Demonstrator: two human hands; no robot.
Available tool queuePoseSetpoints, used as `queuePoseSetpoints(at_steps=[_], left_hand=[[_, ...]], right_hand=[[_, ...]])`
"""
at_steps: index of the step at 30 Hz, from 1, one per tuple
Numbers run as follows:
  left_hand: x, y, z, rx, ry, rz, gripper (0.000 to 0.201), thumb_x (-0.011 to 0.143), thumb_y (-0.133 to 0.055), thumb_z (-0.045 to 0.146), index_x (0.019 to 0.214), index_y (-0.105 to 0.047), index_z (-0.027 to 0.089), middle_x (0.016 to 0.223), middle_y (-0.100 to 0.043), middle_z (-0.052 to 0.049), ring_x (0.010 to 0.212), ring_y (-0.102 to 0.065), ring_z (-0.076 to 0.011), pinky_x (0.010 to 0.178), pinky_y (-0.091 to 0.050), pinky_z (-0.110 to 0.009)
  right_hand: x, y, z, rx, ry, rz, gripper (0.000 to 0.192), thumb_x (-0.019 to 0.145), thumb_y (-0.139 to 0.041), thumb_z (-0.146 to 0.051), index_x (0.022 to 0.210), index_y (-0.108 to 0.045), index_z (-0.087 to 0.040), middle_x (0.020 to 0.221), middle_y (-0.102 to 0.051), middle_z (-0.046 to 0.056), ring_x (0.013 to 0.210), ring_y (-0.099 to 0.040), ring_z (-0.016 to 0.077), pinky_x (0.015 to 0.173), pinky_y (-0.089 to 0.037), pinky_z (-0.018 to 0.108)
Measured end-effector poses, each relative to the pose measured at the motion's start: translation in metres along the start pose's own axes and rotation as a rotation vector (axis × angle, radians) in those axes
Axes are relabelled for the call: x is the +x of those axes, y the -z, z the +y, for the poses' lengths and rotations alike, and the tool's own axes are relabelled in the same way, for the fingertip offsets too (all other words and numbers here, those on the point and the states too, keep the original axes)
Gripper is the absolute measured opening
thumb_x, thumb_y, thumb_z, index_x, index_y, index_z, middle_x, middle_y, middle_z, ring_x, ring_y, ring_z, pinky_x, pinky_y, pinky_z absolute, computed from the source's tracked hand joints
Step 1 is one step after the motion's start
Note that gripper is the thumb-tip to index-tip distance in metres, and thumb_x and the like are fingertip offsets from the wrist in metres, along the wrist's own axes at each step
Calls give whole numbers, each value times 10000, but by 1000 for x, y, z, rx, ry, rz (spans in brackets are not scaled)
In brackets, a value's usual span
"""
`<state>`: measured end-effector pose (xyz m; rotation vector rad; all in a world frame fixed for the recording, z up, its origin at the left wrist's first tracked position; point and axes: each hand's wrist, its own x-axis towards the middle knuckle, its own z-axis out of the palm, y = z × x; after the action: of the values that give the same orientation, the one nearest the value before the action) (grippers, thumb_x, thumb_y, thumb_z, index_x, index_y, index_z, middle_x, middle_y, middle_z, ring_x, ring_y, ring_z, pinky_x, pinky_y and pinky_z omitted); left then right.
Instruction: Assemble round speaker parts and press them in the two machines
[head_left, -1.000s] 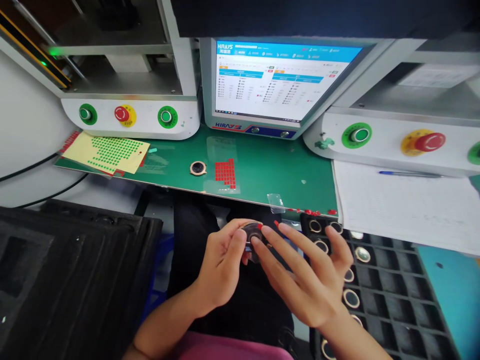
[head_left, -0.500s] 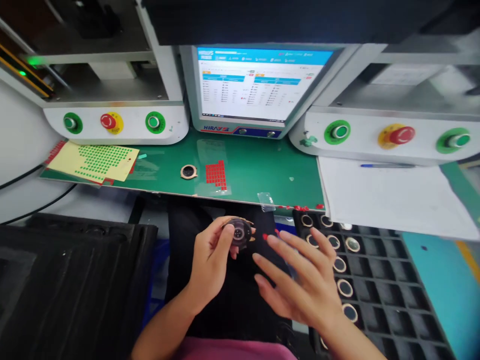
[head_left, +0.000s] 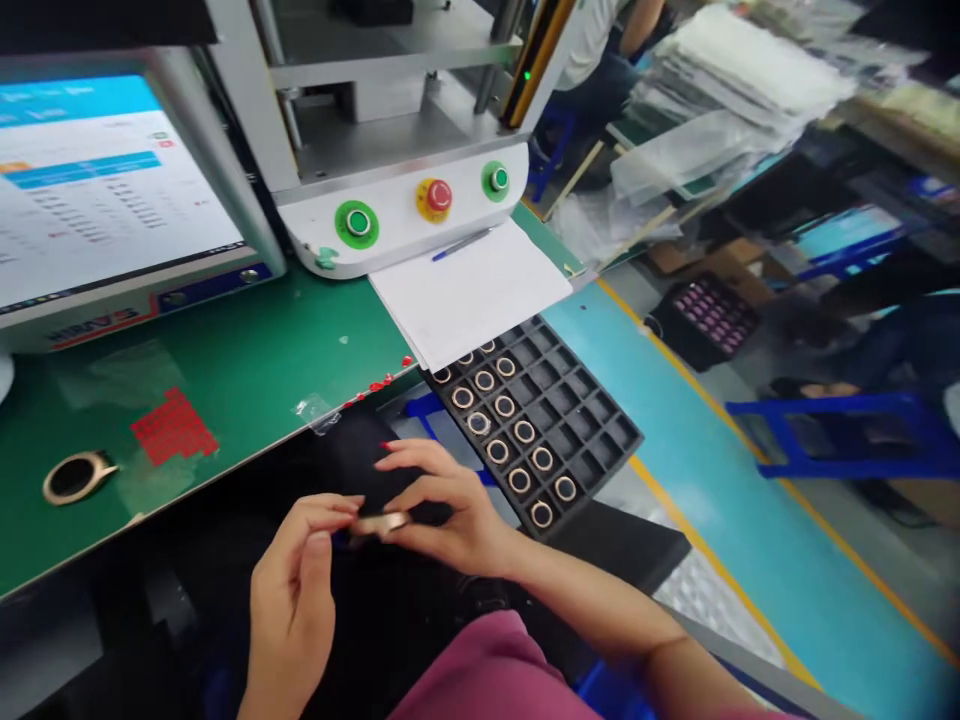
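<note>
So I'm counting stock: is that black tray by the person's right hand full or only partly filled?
Partly filled. The black tray holds ringed parts only in its left columns; the remaining pockets are empty.

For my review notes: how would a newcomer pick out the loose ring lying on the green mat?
Start at the monitor on the left. Below it lies the green mat; near its left front edge, beside the red sticker patch, lies the ring. It alone lies loose; the other rings sit in the black tray.
</note>
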<state>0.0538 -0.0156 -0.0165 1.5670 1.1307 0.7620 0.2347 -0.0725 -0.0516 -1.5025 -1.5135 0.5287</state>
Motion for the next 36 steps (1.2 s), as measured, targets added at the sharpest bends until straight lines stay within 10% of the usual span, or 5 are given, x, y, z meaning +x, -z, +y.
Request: queuePoseSetpoints(at_steps=[6,11,28,36], left_hand=[[18,17,-19,303,175,-3,331,874,-564,517,927,-688,215,1016,-720,-52,977,-682,-233,890,-546,-331],[18,33,-20,422,321,86,383,794,-586,598,930,-704,259,1040,-733,-25,1030,-678,-276,956,-526,-404],[11,62,-23,482,382,181,374,769,-591,616,930,-708,299,1047,-745,-2,1091,-664,-295,1024,-473,-423],[-3,61,-31,493,216,216,296,842,-576,499,890,-707,238,922,-758,-32,892,-717,-228,805,-542,-300]], right_hand=[[-40,76,151,-723,-440,255,132,860,-622,-167,747,-692,-164,1057,-699,150,1111,-591,295,977,-425,539],[-55,104,227,-939,-659,166,92,907,-615,-221,925,-673,-151,1155,-655,89,1197,-538,263,1083,-331,541],[-33,82,230,-1228,-824,-121,168,854,-677,-220,994,-709,-134,1190,-664,120,1344,-415,320,1138,-180,590],[-13,76,228,-1199,-769,7,233,919,-634,-358,1016,-666,-149,1059,-679,65,1049,-625,227,999,-444,495]])
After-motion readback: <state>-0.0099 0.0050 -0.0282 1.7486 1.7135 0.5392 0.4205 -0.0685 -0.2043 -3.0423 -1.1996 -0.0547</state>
